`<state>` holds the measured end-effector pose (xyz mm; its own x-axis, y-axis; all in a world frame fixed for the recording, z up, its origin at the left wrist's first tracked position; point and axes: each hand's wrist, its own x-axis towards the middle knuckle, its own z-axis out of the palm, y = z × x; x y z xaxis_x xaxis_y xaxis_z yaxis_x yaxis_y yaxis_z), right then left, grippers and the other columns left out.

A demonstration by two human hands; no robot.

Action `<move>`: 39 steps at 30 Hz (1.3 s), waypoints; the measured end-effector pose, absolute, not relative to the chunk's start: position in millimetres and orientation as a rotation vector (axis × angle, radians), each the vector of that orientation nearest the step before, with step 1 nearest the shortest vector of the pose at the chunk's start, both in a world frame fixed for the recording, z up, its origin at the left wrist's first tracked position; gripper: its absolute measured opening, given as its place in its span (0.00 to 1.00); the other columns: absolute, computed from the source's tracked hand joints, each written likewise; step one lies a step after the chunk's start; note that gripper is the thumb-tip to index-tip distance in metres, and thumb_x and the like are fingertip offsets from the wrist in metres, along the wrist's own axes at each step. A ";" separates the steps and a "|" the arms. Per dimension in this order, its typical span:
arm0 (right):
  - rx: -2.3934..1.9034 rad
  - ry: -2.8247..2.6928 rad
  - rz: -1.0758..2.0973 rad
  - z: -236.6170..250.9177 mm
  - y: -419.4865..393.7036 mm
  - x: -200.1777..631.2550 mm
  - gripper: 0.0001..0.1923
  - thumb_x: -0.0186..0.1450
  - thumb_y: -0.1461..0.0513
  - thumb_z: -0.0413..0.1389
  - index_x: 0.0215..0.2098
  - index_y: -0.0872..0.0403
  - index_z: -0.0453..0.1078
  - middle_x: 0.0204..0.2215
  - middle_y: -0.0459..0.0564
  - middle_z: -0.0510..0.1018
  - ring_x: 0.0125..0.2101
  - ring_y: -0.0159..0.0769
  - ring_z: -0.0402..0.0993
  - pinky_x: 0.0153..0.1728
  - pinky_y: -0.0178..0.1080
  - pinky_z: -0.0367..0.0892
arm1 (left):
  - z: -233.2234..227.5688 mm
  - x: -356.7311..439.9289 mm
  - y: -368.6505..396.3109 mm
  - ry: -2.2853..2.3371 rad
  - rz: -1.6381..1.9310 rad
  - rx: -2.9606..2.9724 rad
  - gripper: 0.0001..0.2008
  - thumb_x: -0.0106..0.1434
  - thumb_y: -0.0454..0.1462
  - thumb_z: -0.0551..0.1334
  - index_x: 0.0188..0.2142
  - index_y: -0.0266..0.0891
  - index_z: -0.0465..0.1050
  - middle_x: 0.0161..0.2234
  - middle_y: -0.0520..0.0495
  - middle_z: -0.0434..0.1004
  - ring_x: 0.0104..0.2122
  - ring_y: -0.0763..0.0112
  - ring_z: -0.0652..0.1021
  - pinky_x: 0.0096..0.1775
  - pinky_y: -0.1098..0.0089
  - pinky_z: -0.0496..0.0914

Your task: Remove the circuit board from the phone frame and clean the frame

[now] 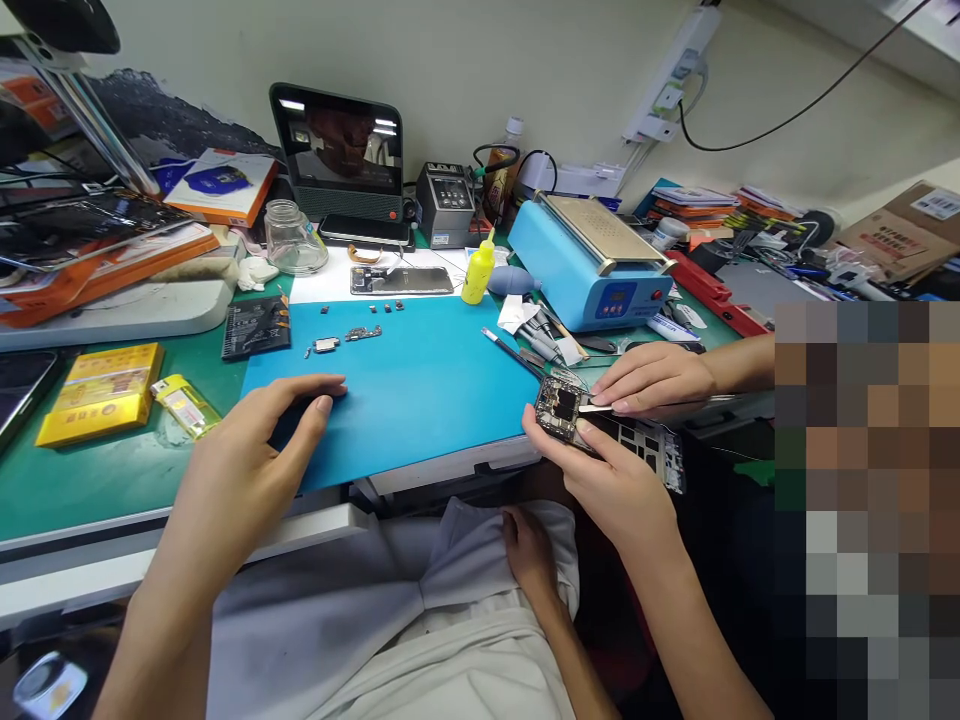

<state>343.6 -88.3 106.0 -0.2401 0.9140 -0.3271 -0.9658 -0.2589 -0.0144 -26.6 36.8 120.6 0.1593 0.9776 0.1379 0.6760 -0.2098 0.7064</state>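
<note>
Held the left hand (pixel 259 455) over the left side of the mat (pixel 420 380), with thumb and forefinger stretched forward and parted, a gap between their tips; could not see the other fingers, tucked behind the hand, nor make out any contact with the mat. Had the right hand (pixel 531 550) low on the lap (pixel 420 620), in shade; could not tell the curl of its dim fingers.

Found the phone (pixel 559 405), bared to its board, just beyond the mat's near right corner: gripped by the co-worker's left hand (pixel 622 490), with the thumb on top, and met from above by the co-worker's right hand (pixel 656 378), pinching a pale tool (pixel 596 409). Could not see the phone's middle, covered by fingers. Lost much of the co-worker behind a pixelated block (pixel 866 510) at the right edge.

Saw parts (pixel 364 333) on the mat's far left, too small to name. Noted a yellow bottle (pixel 478 275) upright at the mat's back edge, left of a blue machine (pixel 592 270). Made out only dim reflections in the tablet (pixel 337 150), and a dark slab (pixel 26 390) cut off at the left.
</note>
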 end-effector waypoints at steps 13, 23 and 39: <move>-0.328 0.268 1.864 113.7 -86.9 352.3 0.21 0.88 0.64 0.42 0.60 0.65 0.76 0.67 0.54 0.81 0.75 0.19 0.68 0.65 0.21 0.68 | 119.8 -25.9 39.0 1.555 0.819 1.956 0.24 0.78 0.58 0.58 0.60 0.56 0.85 0.60 0.52 0.88 0.54 0.54 0.84 0.39 0.66 0.73; -0.243 0.301 1.904 109.6 -84.6 355.6 0.22 0.85 0.65 0.44 0.62 0.70 0.75 0.69 0.57 0.79 0.73 0.20 0.71 0.65 0.24 0.67 | 117.8 -27.4 38.1 1.561 0.847 1.963 0.21 0.78 0.58 0.59 0.60 0.59 0.84 0.57 0.56 0.88 0.51 0.60 0.83 0.38 0.69 0.72; -0.161 0.358 1.908 104.2 -84.9 357.9 0.15 0.81 0.70 0.62 0.65 0.62 0.77 0.68 0.61 0.79 0.70 0.45 0.78 0.63 0.43 0.84 | 117.1 -26.7 38.9 1.562 0.839 1.965 0.19 0.79 0.57 0.60 0.60 0.61 0.84 0.58 0.58 0.88 0.54 0.61 0.84 0.42 0.69 0.72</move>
<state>357.9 -84.9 104.2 -0.3593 0.8898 -0.2815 -0.9313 -0.3225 0.1692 -26.7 38.9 117.1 0.1562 0.9744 0.1619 0.6733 -0.2249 0.7044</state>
